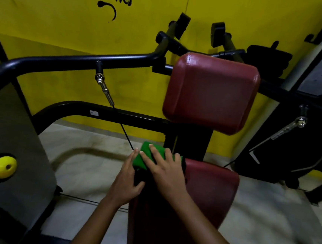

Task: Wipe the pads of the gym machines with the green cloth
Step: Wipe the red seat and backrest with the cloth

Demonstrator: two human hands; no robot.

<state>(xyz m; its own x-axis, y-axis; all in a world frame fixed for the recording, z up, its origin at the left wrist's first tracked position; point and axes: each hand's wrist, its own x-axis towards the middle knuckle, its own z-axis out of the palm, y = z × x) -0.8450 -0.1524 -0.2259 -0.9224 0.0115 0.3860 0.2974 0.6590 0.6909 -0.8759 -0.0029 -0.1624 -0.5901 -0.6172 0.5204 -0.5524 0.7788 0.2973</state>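
A folded green cloth (140, 160) lies at the far left corner of the dark red seat pad (211, 187) of a gym machine. My right hand (166, 170) lies flat on the cloth with its fingers spread and straight. My left hand (126, 181) is at the cloth's left edge, fingers straight along its side, thumb toward the pad's edge. Above the seat stands the dark red back pad (211, 93), upright and untouched.
Black frame bars (79, 62) curve around the seat at left, with a cable and chrome fitting (104, 87) hanging down. A grey weight-stack cover with a yellow knob (4, 166) stands at left. Another black machine (301, 123) fills the right. A yellow wall is behind.
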